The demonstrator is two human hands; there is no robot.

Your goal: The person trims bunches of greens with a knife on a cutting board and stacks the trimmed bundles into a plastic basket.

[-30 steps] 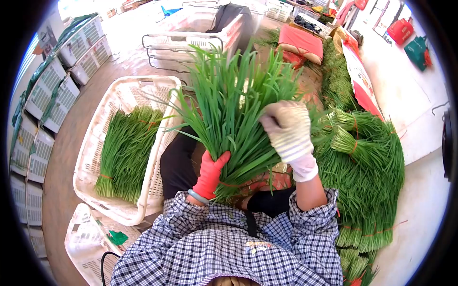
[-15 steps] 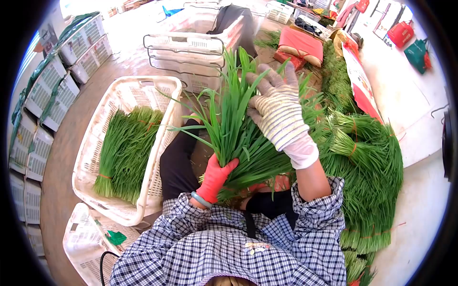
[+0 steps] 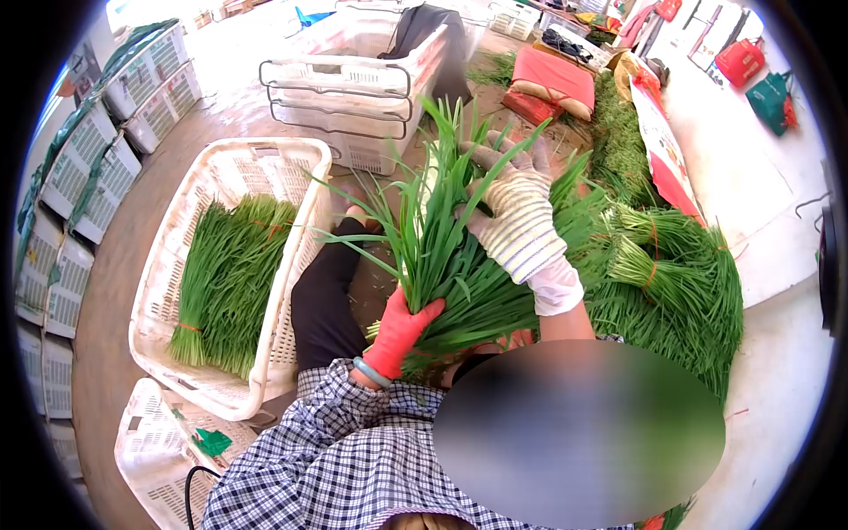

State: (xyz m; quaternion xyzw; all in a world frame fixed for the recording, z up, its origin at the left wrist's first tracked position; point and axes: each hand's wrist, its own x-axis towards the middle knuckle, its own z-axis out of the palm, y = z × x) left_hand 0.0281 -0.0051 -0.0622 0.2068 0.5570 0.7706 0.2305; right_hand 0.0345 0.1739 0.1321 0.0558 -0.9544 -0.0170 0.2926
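My left hand (image 3: 402, 334), in a red glove with a bracelet at the wrist, is closed around the lower part of a loose bunch of garlic chives (image 3: 433, 238). The long green leaves fan upward and to the right above it. My right hand (image 3: 521, 199), in a striped knit glove, lies against the upper leaves with its fingers apart. Some leaves cross in front of its fingertips. More chives lie beneath the bunch over my lap, partly hidden by it.
A white plastic crate (image 3: 265, 349) on the left holds tied chive bundles (image 3: 234, 283). A large pile of chives (image 3: 680, 300) lies on the right. Stacked crates (image 3: 340, 97) stand ahead, others (image 3: 75, 177) along the left wall. A blurred oval covers the lower right.
My right hand has moved slightly down, and its fingers now sit lower among the leaf tips. My left hand keeps its hold on the chives. The view has shifted a little.
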